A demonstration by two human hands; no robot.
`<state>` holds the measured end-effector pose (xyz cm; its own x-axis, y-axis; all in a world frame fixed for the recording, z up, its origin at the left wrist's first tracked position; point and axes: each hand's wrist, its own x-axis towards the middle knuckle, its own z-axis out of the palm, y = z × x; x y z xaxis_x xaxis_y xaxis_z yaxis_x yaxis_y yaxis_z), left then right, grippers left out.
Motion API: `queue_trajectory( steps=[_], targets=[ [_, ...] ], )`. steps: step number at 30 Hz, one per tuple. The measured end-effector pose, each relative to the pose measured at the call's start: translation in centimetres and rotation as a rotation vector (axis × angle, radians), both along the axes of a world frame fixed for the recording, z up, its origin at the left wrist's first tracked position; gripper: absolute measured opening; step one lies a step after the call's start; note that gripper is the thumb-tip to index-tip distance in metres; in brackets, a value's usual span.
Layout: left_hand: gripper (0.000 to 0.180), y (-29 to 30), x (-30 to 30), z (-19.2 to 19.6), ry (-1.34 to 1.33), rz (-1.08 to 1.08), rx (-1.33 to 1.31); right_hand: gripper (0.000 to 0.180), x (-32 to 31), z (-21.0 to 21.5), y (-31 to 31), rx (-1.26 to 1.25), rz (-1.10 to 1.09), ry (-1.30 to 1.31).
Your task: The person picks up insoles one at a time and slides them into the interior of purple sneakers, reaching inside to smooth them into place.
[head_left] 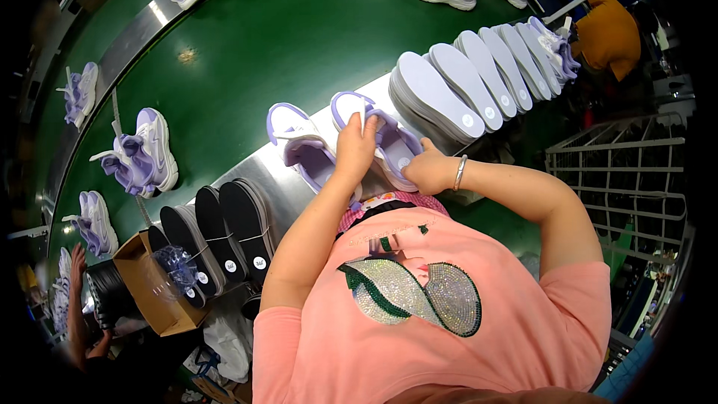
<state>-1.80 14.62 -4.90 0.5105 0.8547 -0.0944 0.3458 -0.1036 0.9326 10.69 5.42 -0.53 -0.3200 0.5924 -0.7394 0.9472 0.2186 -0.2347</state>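
White-and-lavender sneaker (394, 138) sits between a worker's two bare hands at a metal ledge (258, 161) beside a green belt (247, 52), its toe pointing away from the body and its collar facing up. The left hand (356, 146) comes in from the shoe's left side, fingers drawn narrow around the tongue, seemingly to keep the mouth of the shoe open. The right hand (430, 168) (a silver bracelet (461, 172) gleams at its wrist) clasps the heel end, most likely to steady it; from where I stand, the fingers tucked underneath cannot be made out. That puts the shoe in contact with both hands, just right of the left one and just left of the right one. A second sneaker (290, 121) lies close by on the left, also toe outward, its heel partly hidden by the left forearm. Grey insoles (437, 90) stand in a leaning row to the right, apparently fanned so that each is easy to take, while black insoles (244, 221) lean in bundles to the left, probably banded to stay together, near a cardboard box (146, 284) with clear plastic at its mouth.
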Motion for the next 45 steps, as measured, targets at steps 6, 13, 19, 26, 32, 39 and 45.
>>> queue_trajectory(
  steps=[6, 13, 19, 26, 32, 39, 45],
  targets=[
    [0.038, -3.0, -4.1, 4.8, 0.019, -0.125, 0.453, 0.023, 0.3, -1.2, -2.9, 0.146, -0.147, 0.099],
    [0.038, -4.9, -9.4, 2.6, 0.619, -0.535, 0.395, 0.024, -1.7, -1.4, -2.2, 0.208, -0.218, 0.122],
    [0.023, -3.6, -8.5, 1.9, 0.689, -0.779, 0.291, 0.021, -3.0, -1.1, -2.2, 0.23, -0.3, 0.156],
    [0.019, -3.9, -8.4, 2.7, 0.669, -0.822, 0.319, 0.018, -3.1, -1.2, -2.7, 0.25, -0.306, 0.141],
    [0.031, -6.4, -9.4, 3.7, 0.497, -0.532, 0.397, 0.019, -4.2, 3.4, -2.8, 0.802, -0.195, 0.17],
    [0.039, -3.3, -10.2, 4.4, 0.115, 0.272, 0.57, 0.032, -6.9, 2.7, 0.0, 0.403, -0.032, 0.359],
    [0.034, -0.8, -7.9, 1.2, -0.156, 0.247, -0.018, 0.036, -7.8, 0.9, 3.5, -0.071, 0.069, 0.099]
  ],
)
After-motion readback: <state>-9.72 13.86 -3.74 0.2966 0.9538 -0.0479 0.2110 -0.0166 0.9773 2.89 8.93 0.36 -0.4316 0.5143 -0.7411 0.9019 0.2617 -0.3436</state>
